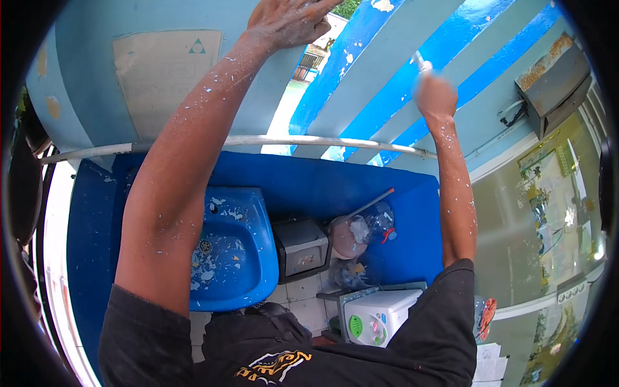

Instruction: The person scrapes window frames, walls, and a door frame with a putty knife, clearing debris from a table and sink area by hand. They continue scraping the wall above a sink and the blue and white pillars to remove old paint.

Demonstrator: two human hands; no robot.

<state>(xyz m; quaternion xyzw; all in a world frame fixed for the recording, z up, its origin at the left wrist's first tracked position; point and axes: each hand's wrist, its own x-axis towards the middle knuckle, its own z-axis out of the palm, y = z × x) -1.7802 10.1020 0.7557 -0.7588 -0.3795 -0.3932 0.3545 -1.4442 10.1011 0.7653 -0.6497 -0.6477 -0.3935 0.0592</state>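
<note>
My left hand [293,22] is raised at the top edge, near the blue-edged slats, with some fingers stretched to the right. Part of it is cut off by the frame, and I see nothing held in it. My right hand [436,97], blurred, is closed around a small pale tool that looks like a scraper [422,62]. Its tip is at the bright blue face of a slat [445,39], where a pale patch shows. Paint flakes cling to both forearms.
Below are a blue sink [267,258] strewn with paint flakes, a black bin [302,251], clear plastic bottles [380,219] and a white appliance [380,316]. A pale pipe [290,140] crosses beneath the slats. A rusty metal box [554,87] hangs at right.
</note>
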